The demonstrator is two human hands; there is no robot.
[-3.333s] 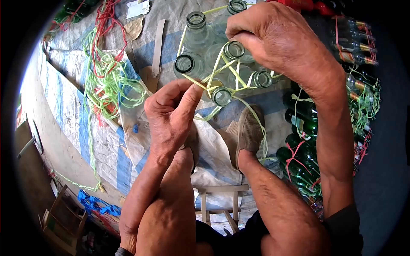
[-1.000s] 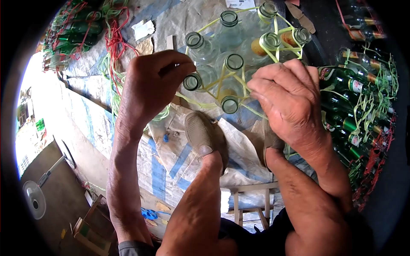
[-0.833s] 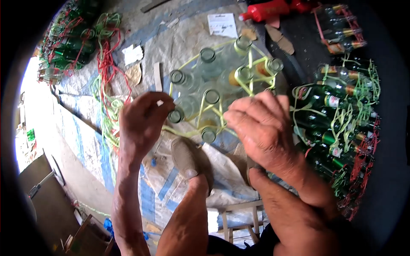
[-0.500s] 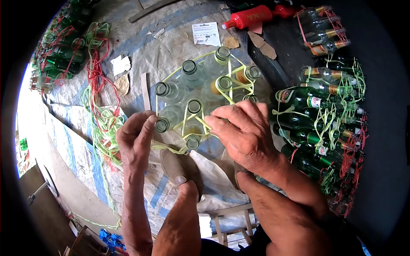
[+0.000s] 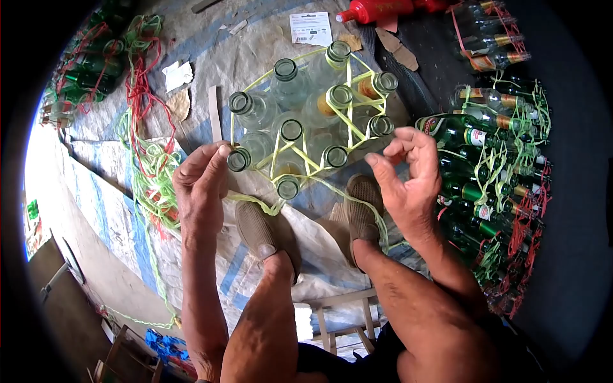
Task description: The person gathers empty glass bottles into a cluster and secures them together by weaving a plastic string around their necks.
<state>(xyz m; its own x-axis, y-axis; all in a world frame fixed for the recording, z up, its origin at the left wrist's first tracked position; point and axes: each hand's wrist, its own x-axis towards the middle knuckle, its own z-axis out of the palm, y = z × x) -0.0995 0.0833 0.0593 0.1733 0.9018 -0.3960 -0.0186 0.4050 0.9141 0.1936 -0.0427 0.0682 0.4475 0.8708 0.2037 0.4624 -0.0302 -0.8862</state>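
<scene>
Several clear glass bottles [image 5: 292,129] stand upright in a cluster, with yellow-green twine [image 5: 350,113] looped around and between their necks. At the cluster's left edge, my left hand [image 5: 203,182] is closed with thumb and forefinger pinched beside a bottle mouth [image 5: 239,159]; twine runs from near its fingers toward the front bottle [image 5: 288,187]. To the right of the cluster my right hand [image 5: 412,175] is raised off the bottles, fingers curled but apart from the thumb, with nothing visible in it. A loose twine end trails down over the right shoe [image 5: 364,207].
Bundled green and brown bottles [image 5: 479,172] lie at the right, more green ones [image 5: 89,76] at the upper left. Tangled green and red twine [image 5: 156,185] lies left of my left hand. A red bottle [image 5: 377,9] and printed card [image 5: 311,29] are at the top.
My right hand has let go of the twine at the cluster and moved right, its fingers opening. The front right bottles now show. The view has shifted slightly, while my left hand stays pinched.
</scene>
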